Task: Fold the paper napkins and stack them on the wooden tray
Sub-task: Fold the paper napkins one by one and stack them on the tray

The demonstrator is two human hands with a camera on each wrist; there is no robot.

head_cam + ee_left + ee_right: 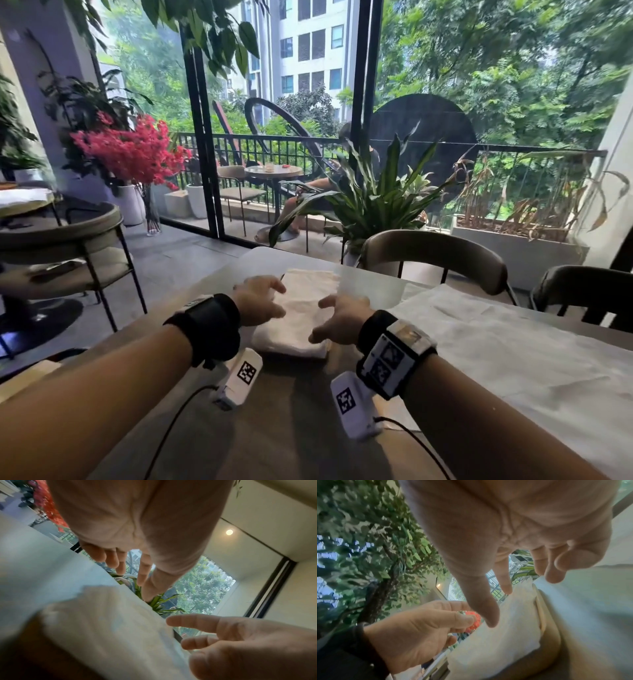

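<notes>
A stack of folded white paper napkins lies on the table top in front of me. My left hand hovers over the stack's left edge, fingers spread and relaxed, holding nothing. My right hand hangs over the stack's near right corner, just as loose and empty. In the left wrist view the left fingers point down past the napkins. In the right wrist view the right fingertips sit just at the napkins' edge; contact cannot be told. I cannot make out a wooden tray for certain.
A large white sheet covers the table's right half. Two chairs stand at the far side, with a potted plant behind. A pale wooden edge shows at the near left. Another chair stands on the floor to the left.
</notes>
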